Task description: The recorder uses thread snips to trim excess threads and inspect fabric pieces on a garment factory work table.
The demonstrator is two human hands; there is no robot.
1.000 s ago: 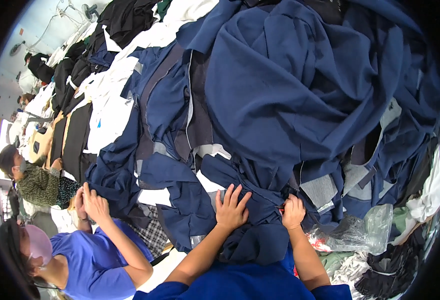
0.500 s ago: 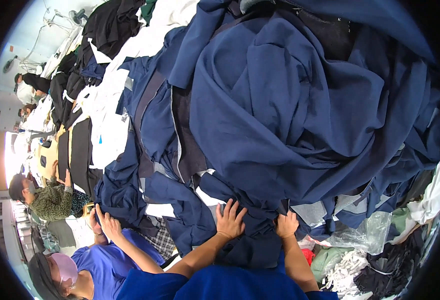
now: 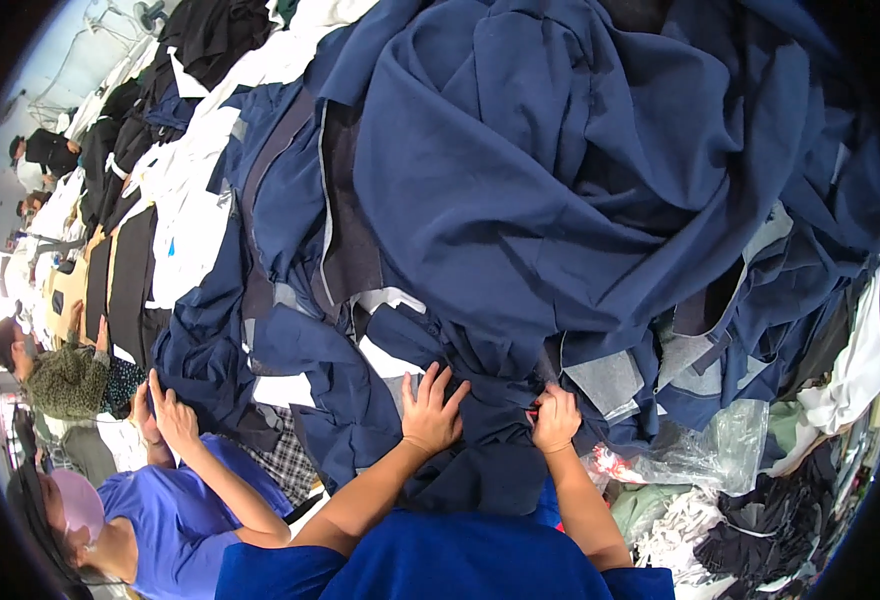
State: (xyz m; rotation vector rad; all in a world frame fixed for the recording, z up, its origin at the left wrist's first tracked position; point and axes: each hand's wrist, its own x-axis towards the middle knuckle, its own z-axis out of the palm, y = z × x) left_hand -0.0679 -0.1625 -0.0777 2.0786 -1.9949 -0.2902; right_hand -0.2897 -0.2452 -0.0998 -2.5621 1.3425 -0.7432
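A navy garment piece (image 3: pixel 495 425) lies bunched at the near edge of the pile, in front of my body. My left hand (image 3: pixel 432 418) rests on its left part, fingers spread and flat. To the right, my right hand (image 3: pixel 557 420) is closed, its fingers curled down at the cloth. A small red bit shows at the inner side of that hand; what it belongs to is hidden. Beyond both hands rises a big heap of navy fabric (image 3: pixel 520 200), draped in broad folds, with grey undersides showing at some edges.
To my left stands a co-worker in a purple top (image 3: pixel 180 520), both hands raised near the cloth. A person in a patterned jacket (image 3: pixel 70 380) is farther off. Clear plastic (image 3: pixel 720 450), white scraps (image 3: pixel 680 525) and black scraps (image 3: pixel 765 530) lie at the right. Black garments (image 3: pixel 135 290) line the white table.
The whole view has shifted, with the pile lower and further left in it. My right hand's fingers have curled in more, and a red bit now shows beside them. My left hand stays flat.
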